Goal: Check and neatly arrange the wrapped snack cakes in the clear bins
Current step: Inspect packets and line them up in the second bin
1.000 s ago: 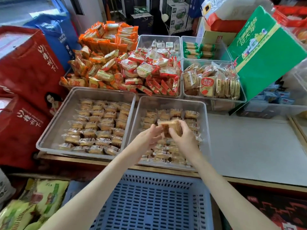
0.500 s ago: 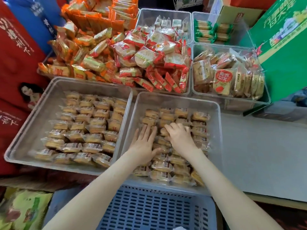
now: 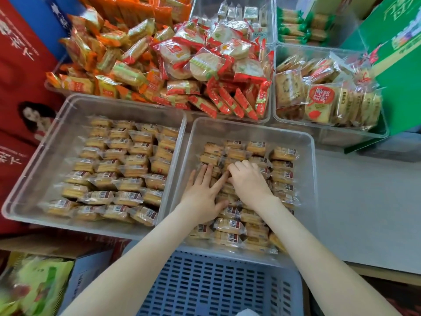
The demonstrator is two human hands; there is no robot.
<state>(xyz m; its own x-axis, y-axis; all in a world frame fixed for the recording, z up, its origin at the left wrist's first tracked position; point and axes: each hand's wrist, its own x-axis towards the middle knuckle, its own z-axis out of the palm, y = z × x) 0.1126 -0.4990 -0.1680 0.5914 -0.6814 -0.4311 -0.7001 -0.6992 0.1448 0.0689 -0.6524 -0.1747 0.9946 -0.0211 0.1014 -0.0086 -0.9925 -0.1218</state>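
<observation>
Clear plastic bin — wrapped golden snack cakes uneven; left hand flat, fingers straight; right hand curled, hold unclear. Twin bin left of it — tidy.

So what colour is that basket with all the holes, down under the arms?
The slotted plastic basket is blue all over, best seen in the head view.

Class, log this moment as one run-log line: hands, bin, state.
left hand: flat on wrapped snack cakes | right hand: fingers curled among them, grip unclear | site: right clear bin | left clear bin: untouched
</observation>
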